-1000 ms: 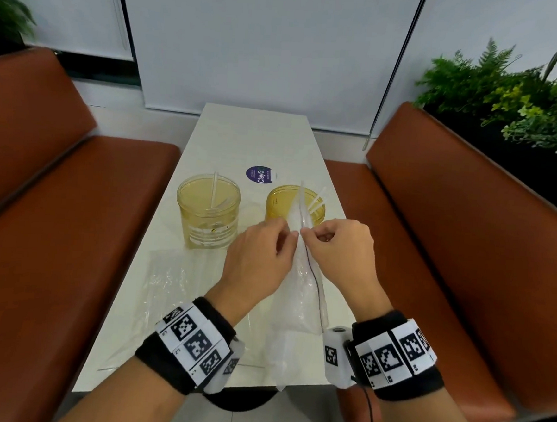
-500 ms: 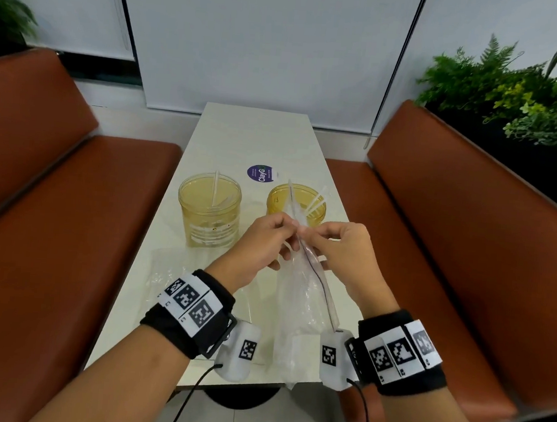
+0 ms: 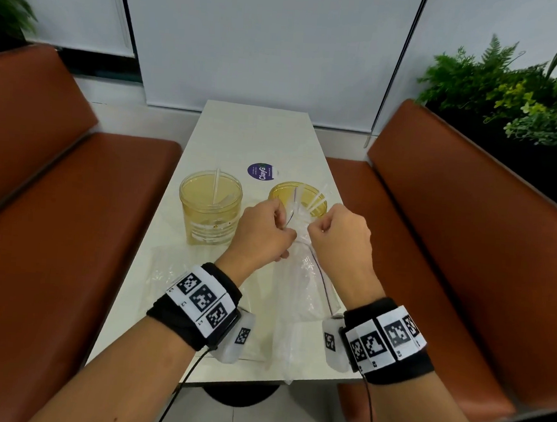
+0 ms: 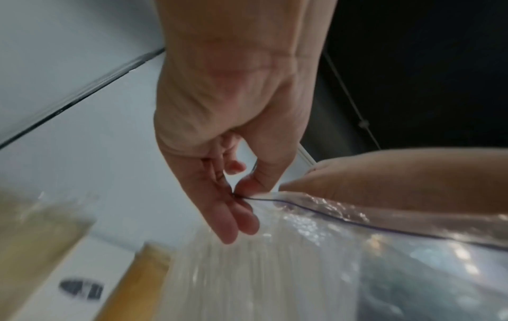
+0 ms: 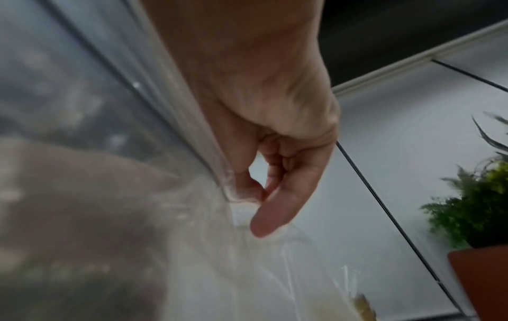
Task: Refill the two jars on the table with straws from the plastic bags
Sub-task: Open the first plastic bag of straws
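Fingers first: my left hand (image 3: 262, 231) pinches the zip edge of the clear bag (image 3: 301, 288) between thumb and fingertips (image 4: 241, 217), and my right hand (image 3: 339, 238) pinches the opposite edge, other fingers curled in. Beyond my knuckles the right jar (image 3: 299, 197) stands partly hidden by the bag's mouth; left of them, the left jar (image 3: 210, 206) holds a straw (image 3: 216, 186). Beneath my left wrist lies a second bag (image 3: 167, 269).

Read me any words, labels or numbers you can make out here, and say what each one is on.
"ClayG": round purple sticker on the table, behind the jars.
Smaller print on that sticker: too small to read.
Wristband markers: black-and-white codes; tiny characters beside them unreadable.
Jars, bags: no text visible.
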A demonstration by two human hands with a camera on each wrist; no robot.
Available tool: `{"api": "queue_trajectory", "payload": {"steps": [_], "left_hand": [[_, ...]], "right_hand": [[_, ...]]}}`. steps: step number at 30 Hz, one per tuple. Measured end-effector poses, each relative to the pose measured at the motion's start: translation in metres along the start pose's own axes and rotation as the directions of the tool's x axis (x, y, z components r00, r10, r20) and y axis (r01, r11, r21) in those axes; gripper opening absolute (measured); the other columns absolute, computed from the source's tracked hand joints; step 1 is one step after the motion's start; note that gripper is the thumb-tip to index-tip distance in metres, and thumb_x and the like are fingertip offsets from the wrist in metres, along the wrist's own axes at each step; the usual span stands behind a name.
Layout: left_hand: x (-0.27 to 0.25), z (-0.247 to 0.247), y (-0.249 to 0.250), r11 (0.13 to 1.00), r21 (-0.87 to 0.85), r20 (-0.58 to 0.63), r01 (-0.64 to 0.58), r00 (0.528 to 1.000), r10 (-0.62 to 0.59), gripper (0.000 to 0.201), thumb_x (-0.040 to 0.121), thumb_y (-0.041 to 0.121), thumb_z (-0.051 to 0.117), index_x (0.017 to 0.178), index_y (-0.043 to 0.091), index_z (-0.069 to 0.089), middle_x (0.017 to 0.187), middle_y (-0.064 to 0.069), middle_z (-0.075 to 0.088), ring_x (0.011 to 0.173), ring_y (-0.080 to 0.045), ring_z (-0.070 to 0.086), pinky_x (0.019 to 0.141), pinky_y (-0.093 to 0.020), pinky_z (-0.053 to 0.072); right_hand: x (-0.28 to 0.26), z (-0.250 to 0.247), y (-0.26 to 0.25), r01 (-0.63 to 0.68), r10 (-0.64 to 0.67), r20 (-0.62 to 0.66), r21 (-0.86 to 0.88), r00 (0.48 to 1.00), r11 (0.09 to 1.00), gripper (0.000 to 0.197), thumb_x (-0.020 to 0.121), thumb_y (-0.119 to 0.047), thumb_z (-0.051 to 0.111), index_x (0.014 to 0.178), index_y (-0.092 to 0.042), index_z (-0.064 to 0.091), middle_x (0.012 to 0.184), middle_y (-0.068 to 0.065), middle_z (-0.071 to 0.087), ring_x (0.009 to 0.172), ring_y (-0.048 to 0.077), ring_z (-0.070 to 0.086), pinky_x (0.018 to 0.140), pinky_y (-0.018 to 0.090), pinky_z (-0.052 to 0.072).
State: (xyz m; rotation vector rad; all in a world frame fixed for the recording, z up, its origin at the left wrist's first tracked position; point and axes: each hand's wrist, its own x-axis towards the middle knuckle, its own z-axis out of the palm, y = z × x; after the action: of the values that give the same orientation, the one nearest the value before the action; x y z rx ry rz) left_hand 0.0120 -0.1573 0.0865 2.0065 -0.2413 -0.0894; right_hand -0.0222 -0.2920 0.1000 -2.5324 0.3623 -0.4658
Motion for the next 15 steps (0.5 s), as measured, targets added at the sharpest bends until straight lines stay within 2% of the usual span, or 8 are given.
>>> {"api": "queue_trajectory", "payload": {"steps": [1,3,5,7,9,11,13,15], "left_hand": [[0.0,-0.001,0.0,0.998,0.057,-0.006,-0.035,0.999,0.036,0.013,0.083,0.003,0.062,0.082,0.011,0.051,0.072,-0.014,0.067,0.053,-0.025,0.072,0.054,-0.047,0.062],[0.001,-0.001,0.003,0.983,0.173,0.012,-0.063,0.998,0.062,0.013,0.087,0.006,0.056,0.087,0.016,0.064,0.069,-0.007,0.067,0.055,-0.029,0.072,0.053,-0.046,0.061],[0.003,-0.002,0.005,0.958,0.286,-0.005,-0.029,0.999,0.032,0.024,0.088,0.013,0.053,0.083,0.017,0.075,0.07,-0.007,0.073,0.054,-0.028,0.072,0.054,-0.044,0.062],[0.006,-0.004,0.009,0.941,0.336,-0.062,0.035,0.998,-0.015,0.023,0.081,0.024,0.058,0.073,0.015,0.077,0.058,-0.004,0.072,0.051,-0.022,0.07,0.057,-0.041,0.063],[0.009,-0.005,0.012,0.907,0.413,-0.128,0.081,0.991,-0.031,0.038,0.075,0.051,0.065,0.067,0.015,0.076,0.053,0.0,0.069,0.053,-0.018,0.068,0.061,-0.037,0.063],[0.011,-0.007,0.012,0.854,0.512,-0.137,0.094,0.99,-0.027,0.055,0.065,0.072,0.072,0.066,0.017,0.074,0.06,0.002,0.069,0.06,-0.016,0.066,0.061,-0.033,0.06],[0.012,-0.014,0.012,0.827,0.556,-0.087,0.085,0.995,-0.044,0.041,0.062,0.057,0.084,0.082,0.022,0.078,0.077,0.004,0.072,0.075,-0.018,0.068,0.064,-0.03,0.056],[0.012,-0.024,0.01,0.816,0.574,-0.022,0.066,0.998,-0.065,0.042,0.064,0.03,0.084,0.106,0.028,0.075,0.093,0.005,0.071,0.091,-0.02,0.067,0.071,-0.029,0.053]], "right_hand": [[0.0,-0.003,-0.002,0.016,-0.015,0.011,-0.035,1.0,0.999,0.007,0.094,-0.013,0.056,0.1,-0.01,0.053,0.082,0.007,0.062,0.069,0.023,0.061,0.06,0.038,0.055],[0.001,-0.009,-0.007,0.066,-0.06,0.058,-0.116,0.997,0.991,0.019,0.092,-0.001,0.054,0.108,-0.013,0.052,0.091,0.008,0.061,0.076,0.026,0.063,0.064,0.039,0.056],[0.005,-0.014,-0.01,0.075,-0.05,0.126,-0.205,0.991,0.976,0.024,0.091,0.004,0.056,0.107,-0.011,0.064,0.105,0.009,0.061,0.089,0.029,0.064,0.073,0.036,0.054],[0.01,-0.014,-0.013,0.014,0.022,0.148,-0.233,0.989,0.972,0.018,0.092,-0.001,0.06,0.106,-0.007,0.069,0.114,0.01,0.061,0.099,0.031,0.065,0.083,0.037,0.056],[0.013,-0.014,-0.015,-0.032,0.067,0.122,-0.273,0.99,0.962,0.013,0.094,-0.011,0.061,0.104,-0.006,0.066,0.109,0.01,0.064,0.094,0.029,0.067,0.076,0.035,0.057],[0.017,-0.017,-0.014,-0.05,0.095,0.108,-0.356,0.99,0.933,0.014,0.092,-0.02,0.063,0.102,-0.01,0.064,0.096,0.005,0.064,0.085,0.025,0.065,0.066,0.031,0.051],[0.021,-0.024,-0.011,-0.067,0.124,0.114,-0.407,0.986,0.911,0.019,0.089,-0.026,0.069,0.102,-0.013,0.066,0.09,0.002,0.062,0.08,0.024,0.062,0.063,0.029,0.046],[0.027,-0.031,-0.004,-0.069,0.14,0.129,-0.445,0.982,0.893,0.023,0.088,-0.025,0.07,0.109,-0.018,0.068,0.098,0.003,0.065,0.087,0.025,0.064,0.064,0.03,0.045]]}}
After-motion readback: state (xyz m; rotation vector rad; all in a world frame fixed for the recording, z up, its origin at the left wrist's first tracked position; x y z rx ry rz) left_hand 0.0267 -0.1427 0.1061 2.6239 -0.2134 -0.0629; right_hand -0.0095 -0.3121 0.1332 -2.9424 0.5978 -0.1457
